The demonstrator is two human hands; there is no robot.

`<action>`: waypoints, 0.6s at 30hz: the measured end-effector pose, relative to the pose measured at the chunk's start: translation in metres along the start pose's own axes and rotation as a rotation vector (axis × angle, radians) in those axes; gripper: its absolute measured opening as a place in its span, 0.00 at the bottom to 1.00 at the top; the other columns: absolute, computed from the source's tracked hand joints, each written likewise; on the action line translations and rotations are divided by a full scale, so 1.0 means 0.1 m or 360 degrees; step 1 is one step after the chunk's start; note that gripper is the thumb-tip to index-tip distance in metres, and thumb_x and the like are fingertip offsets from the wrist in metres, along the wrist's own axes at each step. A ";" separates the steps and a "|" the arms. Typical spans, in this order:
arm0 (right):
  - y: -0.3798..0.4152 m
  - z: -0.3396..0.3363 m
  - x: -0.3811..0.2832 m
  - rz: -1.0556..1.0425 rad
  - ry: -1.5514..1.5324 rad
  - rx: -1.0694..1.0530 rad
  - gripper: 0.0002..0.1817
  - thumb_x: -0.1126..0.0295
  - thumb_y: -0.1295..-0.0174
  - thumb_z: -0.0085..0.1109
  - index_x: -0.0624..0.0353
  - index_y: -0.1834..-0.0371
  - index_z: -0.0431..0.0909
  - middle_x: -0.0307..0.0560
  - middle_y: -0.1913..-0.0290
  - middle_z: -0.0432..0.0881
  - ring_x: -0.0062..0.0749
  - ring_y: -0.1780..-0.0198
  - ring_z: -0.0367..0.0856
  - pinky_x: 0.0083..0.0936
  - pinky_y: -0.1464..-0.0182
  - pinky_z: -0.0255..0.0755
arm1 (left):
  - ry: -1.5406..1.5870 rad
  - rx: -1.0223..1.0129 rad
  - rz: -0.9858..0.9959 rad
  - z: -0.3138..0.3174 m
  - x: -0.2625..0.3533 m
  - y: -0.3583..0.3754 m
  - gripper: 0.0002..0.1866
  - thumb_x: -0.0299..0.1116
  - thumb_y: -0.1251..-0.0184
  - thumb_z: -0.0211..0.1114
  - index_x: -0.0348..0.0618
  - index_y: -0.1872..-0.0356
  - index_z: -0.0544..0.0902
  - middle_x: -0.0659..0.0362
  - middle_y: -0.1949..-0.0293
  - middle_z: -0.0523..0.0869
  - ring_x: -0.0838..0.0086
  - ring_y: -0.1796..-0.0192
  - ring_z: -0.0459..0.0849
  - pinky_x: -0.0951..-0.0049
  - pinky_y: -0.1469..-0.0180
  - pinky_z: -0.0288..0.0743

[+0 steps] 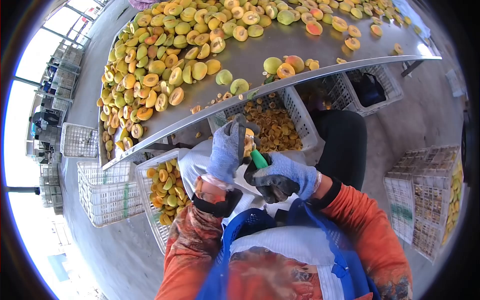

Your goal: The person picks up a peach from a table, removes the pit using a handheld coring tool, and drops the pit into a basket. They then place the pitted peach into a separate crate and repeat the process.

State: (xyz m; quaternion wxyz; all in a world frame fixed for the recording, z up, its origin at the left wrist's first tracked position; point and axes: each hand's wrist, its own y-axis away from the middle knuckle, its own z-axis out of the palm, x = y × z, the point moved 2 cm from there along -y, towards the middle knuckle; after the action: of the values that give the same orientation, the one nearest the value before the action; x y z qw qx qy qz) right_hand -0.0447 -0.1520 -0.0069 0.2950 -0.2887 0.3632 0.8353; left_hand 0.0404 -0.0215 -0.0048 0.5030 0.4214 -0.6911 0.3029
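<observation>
While closed, left fingers (238,125) on fruit (248,140), right fingers (263,179) around handle (259,159)

No readable text, labels, brands, numbers or signs anywhere.

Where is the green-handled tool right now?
Near the centre of the head view, the green-handled tool is in the blue-gloved right hand, pointing toward the gloved left hand.

fruit (248,141): orange, in left hand (225,151), near bench (317,47) front edge
green-handled tool (258,159): tilted, in right hand (284,175)
</observation>
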 end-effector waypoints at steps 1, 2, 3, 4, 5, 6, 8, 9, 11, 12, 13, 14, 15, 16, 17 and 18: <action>0.01 -0.03 0.02 -0.0014 0.0015 -0.0002 0.13 0.66 0.49 0.63 0.63 0.66 0.75 0.45 0.80 0.76 0.29 0.83 0.75 0.24 0.81 0.70 | -0.0147 -0.0113 0.0089 -0.02 -0.01 -0.02 0.17 0.40 0.29 0.51 0.38 0.65 0.82 0.59 0.77 0.80 0.77 0.78 0.78 0.78 0.77 0.72; 0.00 -0.05 0.07 -0.0021 0.0025 -0.0016 0.13 0.66 0.50 0.63 0.63 0.66 0.75 0.45 0.80 0.77 0.29 0.83 0.75 0.24 0.80 0.70 | -0.0290 -0.0219 0.0188 -0.05 -0.03 -0.04 0.17 0.41 0.29 0.50 0.38 0.65 0.82 0.59 0.78 0.79 0.77 0.78 0.78 0.79 0.77 0.72; -0.01 -0.02 0.08 -0.0032 0.0035 -0.0038 0.13 0.67 0.50 0.63 0.63 0.66 0.75 0.45 0.80 0.77 0.28 0.82 0.75 0.24 0.79 0.70 | -0.0422 -0.0316 0.0296 -0.07 -0.04 -0.06 0.18 0.41 0.29 0.50 0.38 0.66 0.82 0.60 0.78 0.79 0.77 0.79 0.78 0.79 0.78 0.71; 0.00 0.01 0.03 -0.0008 -0.0088 0.0013 0.13 0.68 0.50 0.64 0.64 0.65 0.75 0.45 0.79 0.77 0.28 0.82 0.75 0.25 0.80 0.70 | -0.0452 -0.0121 0.0351 -0.02 -0.04 -0.05 0.18 0.41 0.29 0.50 0.38 0.67 0.82 0.59 0.78 0.79 0.77 0.79 0.78 0.79 0.79 0.72; 0.01 0.02 -0.01 0.0041 -0.0085 -0.0001 0.13 0.69 0.51 0.64 0.64 0.64 0.75 0.45 0.79 0.76 0.28 0.82 0.74 0.25 0.80 0.69 | -0.0376 -0.0098 0.0221 -0.02 -0.03 -0.07 0.18 0.42 0.29 0.51 0.38 0.67 0.82 0.59 0.78 0.79 0.77 0.79 0.78 0.79 0.79 0.72; 0.04 0.02 -0.04 0.0085 -0.0084 -0.0008 0.13 0.69 0.51 0.64 0.64 0.64 0.75 0.45 0.79 0.76 0.28 0.82 0.74 0.25 0.80 0.69 | -0.0298 -0.0068 0.0093 -0.02 -0.03 -0.09 0.18 0.42 0.29 0.51 0.38 0.67 0.81 0.59 0.78 0.79 0.76 0.79 0.79 0.79 0.79 0.72; 0.08 -0.03 0.00 0.0140 -0.0137 -0.0045 0.14 0.69 0.50 0.65 0.63 0.63 0.75 0.44 0.79 0.75 0.28 0.83 0.73 0.25 0.81 0.69 | 0.0089 -0.0357 -0.0561 -0.02 -0.05 -0.10 0.17 0.43 0.30 0.52 0.38 0.66 0.81 0.58 0.77 0.80 0.75 0.77 0.80 0.79 0.79 0.73; 0.11 -0.03 0.02 0.0155 -0.0163 -0.0072 0.14 0.68 0.51 0.65 0.63 0.63 0.75 0.43 0.79 0.75 0.27 0.83 0.73 0.24 0.81 0.68 | 0.0296 -0.0490 -0.0901 -0.02 -0.09 -0.06 0.17 0.43 0.30 0.53 0.38 0.66 0.81 0.58 0.77 0.80 0.74 0.77 0.81 0.79 0.79 0.74; 0.13 -0.01 0.03 0.0176 -0.0209 -0.0138 0.15 0.68 0.51 0.65 0.63 0.63 0.75 0.43 0.80 0.75 0.26 0.83 0.72 0.23 0.81 0.68 | -0.0271 -0.0659 -0.0029 -0.06 -0.02 -0.12 0.22 0.48 0.31 0.53 0.37 0.66 0.82 0.57 0.75 0.82 0.75 0.75 0.82 0.78 0.75 0.76; 0.11 0.00 0.02 0.0130 -0.0245 -0.0159 0.15 0.67 0.50 0.65 0.63 0.63 0.75 0.42 0.80 0.75 0.25 0.83 0.72 0.22 0.82 0.67 | 0.0015 -0.0460 -0.0161 -0.01 0.06 -0.10 0.22 0.49 0.31 0.53 0.37 0.66 0.82 0.57 0.74 0.83 0.75 0.75 0.82 0.78 0.74 0.76; 0.08 0.00 -0.02 0.0074 -0.0275 -0.0181 0.15 0.67 0.50 0.65 0.64 0.63 0.75 0.42 0.80 0.75 0.25 0.83 0.72 0.21 0.82 0.67 | 0.0296 -0.0256 -0.0279 0.00 0.10 -0.10 0.22 0.49 0.31 0.53 0.37 0.65 0.82 0.57 0.73 0.83 0.75 0.75 0.83 0.77 0.74 0.76; 0.06 0.00 -0.04 0.0018 -0.0314 -0.0196 0.15 0.67 0.50 0.65 0.64 0.63 0.75 0.41 0.80 0.75 0.24 0.84 0.72 0.20 0.83 0.66 | 0.0283 -0.0217 -0.0101 0.00 0.10 -0.11 0.23 0.49 0.31 0.52 0.37 0.64 0.82 0.57 0.72 0.84 0.75 0.73 0.83 0.77 0.73 0.77; 0.06 0.01 -0.05 -0.0010 -0.0345 -0.0209 0.15 0.67 0.50 0.65 0.64 0.63 0.75 0.41 0.80 0.74 0.23 0.84 0.72 0.19 0.83 0.66 | 0.0266 -0.0174 0.0076 -0.01 0.09 -0.12 0.23 0.50 0.31 0.51 0.37 0.63 0.83 0.57 0.70 0.84 0.75 0.72 0.83 0.77 0.71 0.77; 0.07 0.02 -0.06 -0.0037 -0.0369 -0.0222 0.16 0.66 0.50 0.65 0.64 0.62 0.75 0.40 0.80 0.74 0.22 0.84 0.71 0.19 0.83 0.65 | 0.0330 -0.0178 -0.0019 0.02 0.06 -0.13 0.24 0.50 0.31 0.51 0.37 0.63 0.83 0.57 0.70 0.84 0.75 0.71 0.84 0.78 0.70 0.77; 0.07 0.03 -0.08 -0.0060 -0.0390 -0.0237 0.16 0.66 0.49 0.64 0.64 0.62 0.75 0.40 0.80 0.74 0.21 0.84 0.71 0.18 0.84 0.64 | 0.0396 -0.0176 -0.0116 0.03 0.04 -0.16 0.24 0.51 0.31 0.51 0.36 0.62 0.83 0.58 0.70 0.84 0.75 0.70 0.84 0.78 0.70 0.77; 0.05 0.02 -0.06 -0.0053 -0.0373 -0.0248 0.17 0.64 0.50 0.64 0.63 0.62 0.75 0.39 0.80 0.73 0.21 0.85 0.70 0.17 0.84 0.64 | 0.0364 -0.0233 -0.0139 0.01 0.09 -0.19 0.25 0.52 0.32 0.51 0.36 0.60 0.82 0.58 0.70 0.84 0.75 0.68 0.83 0.77 0.70 0.78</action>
State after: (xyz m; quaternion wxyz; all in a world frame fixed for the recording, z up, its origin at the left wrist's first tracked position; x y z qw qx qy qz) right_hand -0.0449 -0.1548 0.0003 0.3260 -0.2172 0.2554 0.8839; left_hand 0.0553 -0.0336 0.0029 0.6206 0.3759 -0.6305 0.2757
